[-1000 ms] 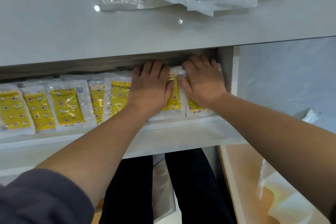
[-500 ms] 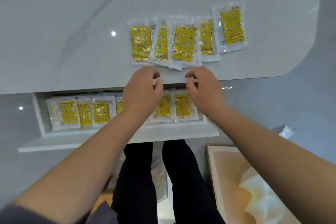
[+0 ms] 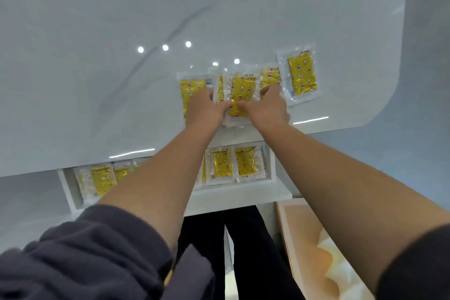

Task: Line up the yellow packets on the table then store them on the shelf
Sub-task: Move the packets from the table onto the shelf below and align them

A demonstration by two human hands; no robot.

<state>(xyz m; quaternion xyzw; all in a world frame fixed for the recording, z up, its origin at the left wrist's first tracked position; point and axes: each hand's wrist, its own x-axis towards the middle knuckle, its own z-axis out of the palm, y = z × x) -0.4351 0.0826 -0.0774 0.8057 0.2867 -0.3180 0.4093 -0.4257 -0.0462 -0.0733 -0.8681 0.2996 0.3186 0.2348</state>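
I'm pinching the middle clear-wrapped yellow packet (image 3: 243, 91) with left hand (image 3: 203, 111) and right hand (image 3: 266, 108) on the glossy white bench (image 3: 97, 56); a row (image 3: 246, 162) is filling the white shelf (image 3: 243, 194), five remaining.

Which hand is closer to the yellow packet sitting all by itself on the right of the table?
Right. The right hand is just left of the lone packet, close beside it; the left hand is farther left, across the overlapping packets.
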